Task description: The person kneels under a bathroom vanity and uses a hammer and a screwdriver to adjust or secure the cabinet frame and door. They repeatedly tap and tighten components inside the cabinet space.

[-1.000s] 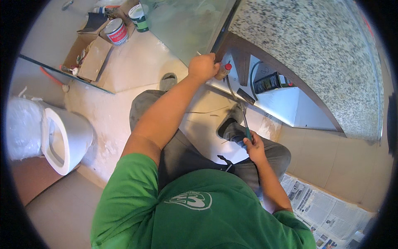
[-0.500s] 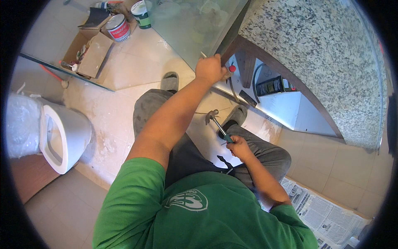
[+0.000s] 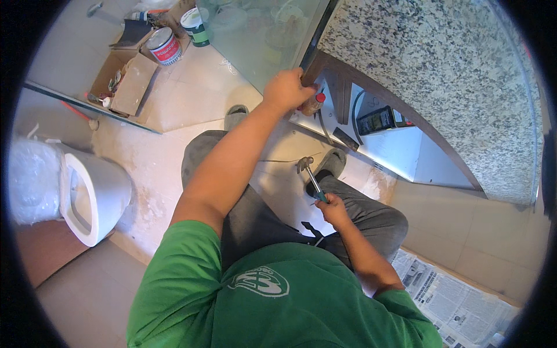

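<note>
My left hand (image 3: 285, 91) is closed at the near end of the brown wooden cabinet edge (image 3: 314, 69), below the countertop corner; its fingertips are partly hidden. Just past the thumb sits a small bottle (image 3: 311, 105) with a red cap and brownish contents. Lower down, my right hand (image 3: 333, 210) is wrapped round the green grip of a claw hammer (image 3: 313, 181). The hammer's metal head points up and left, above the floor between my slippered feet.
A speckled granite countertop (image 3: 429, 75) curves at right over an open cabinet holding a black container (image 3: 376, 120). A glass panel (image 3: 255, 35) stands beside it. At left are a toilet (image 3: 107, 191), an opened cardboard box (image 3: 134, 87) and paint tins (image 3: 166, 47). Newspaper (image 3: 452, 301) lies lower right.
My left hand has shifted slightly left and up, uncovering more of the red-capped bottle. A pale stick-like end by that fist no longer shows. The hammer head has moved slightly right and down.
</note>
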`<state>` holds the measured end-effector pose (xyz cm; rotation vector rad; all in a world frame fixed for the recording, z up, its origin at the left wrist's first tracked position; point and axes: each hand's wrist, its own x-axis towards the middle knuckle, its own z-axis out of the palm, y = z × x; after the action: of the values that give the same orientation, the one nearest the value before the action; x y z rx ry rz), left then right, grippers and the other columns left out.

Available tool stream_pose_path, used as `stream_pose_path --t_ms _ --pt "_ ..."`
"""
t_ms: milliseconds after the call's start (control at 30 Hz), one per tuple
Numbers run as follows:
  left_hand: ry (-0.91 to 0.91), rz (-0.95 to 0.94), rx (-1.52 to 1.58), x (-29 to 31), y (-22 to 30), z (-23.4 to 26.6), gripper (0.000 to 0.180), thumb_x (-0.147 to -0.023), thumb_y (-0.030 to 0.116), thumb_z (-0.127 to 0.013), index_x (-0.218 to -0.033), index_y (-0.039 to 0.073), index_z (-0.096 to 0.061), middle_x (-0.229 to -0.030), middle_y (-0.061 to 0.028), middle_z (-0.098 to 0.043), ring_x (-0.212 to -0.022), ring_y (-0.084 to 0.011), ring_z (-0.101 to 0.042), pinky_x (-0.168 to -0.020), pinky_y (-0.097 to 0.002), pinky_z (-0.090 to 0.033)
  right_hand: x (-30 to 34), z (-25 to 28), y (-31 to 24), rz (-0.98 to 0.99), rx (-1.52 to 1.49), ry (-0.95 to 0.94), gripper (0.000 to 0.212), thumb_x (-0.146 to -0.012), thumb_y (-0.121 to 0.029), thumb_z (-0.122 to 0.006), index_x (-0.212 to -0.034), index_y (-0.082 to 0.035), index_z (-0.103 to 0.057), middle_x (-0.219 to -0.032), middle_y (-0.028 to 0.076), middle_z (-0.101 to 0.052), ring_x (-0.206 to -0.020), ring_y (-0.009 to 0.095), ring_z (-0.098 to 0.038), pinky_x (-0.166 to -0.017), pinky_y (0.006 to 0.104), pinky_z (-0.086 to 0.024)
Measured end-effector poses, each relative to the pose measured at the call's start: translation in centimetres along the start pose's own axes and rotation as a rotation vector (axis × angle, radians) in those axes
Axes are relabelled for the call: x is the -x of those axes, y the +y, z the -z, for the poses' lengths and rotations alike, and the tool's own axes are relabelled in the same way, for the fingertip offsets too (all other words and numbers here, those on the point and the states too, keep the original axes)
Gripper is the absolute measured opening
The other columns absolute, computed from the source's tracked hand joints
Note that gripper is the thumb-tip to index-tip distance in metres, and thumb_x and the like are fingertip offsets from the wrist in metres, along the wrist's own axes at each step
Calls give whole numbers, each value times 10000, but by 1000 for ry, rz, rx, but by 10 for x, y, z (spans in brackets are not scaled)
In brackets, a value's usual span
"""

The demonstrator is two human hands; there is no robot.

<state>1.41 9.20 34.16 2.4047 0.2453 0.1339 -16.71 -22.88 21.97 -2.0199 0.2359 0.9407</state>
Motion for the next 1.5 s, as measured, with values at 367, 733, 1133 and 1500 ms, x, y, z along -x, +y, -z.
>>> stream_pose_path --t_ms 367,733,1133,1500 --pt "252 -225 261 1 4 25 501 -752 588 -758 -788 95 -671 -732 -99 -679 -712 -308 -664 -633 -408 -514 3 -3 -18 -14 -12 -14 131 -866 -166 -710 -830 -80 -618 -673 -24 -535 -586 80 -456 -542 281 -386" --pt "463 -367 78 1 10 17 440 -762 481 -752 -685 77 -596 -694 -114 -643 -704 -361 -635 -631 -468 -493 10 -4 -26 37 -74 14 92 -879 -144 -696 -871 -67 -646 -638 -33 -526 -484 78 -438 -449 267 -353" --pt "169 -419 388 -7 -27 23 220 -878 294 -686 -954 89 -707 -870 -111 -714 -765 -276 -669 -694 -371 -518 25 6 -75 249 -153 105 213 -895 -135 -685 -742 -73 -551 -588 -15 -504 -471 86 -479 -436 264 -369" --pt "104 -349 242 -6 -32 19 187 -841 324 -689 -921 156 -711 -807 -121 -684 -760 -345 -651 -663 -442 -506 30 15 -159 527 -99 229 173 -911 -185 -702 -921 -17 -665 -690 -36 -541 -595 55 -465 -527 232 -362"
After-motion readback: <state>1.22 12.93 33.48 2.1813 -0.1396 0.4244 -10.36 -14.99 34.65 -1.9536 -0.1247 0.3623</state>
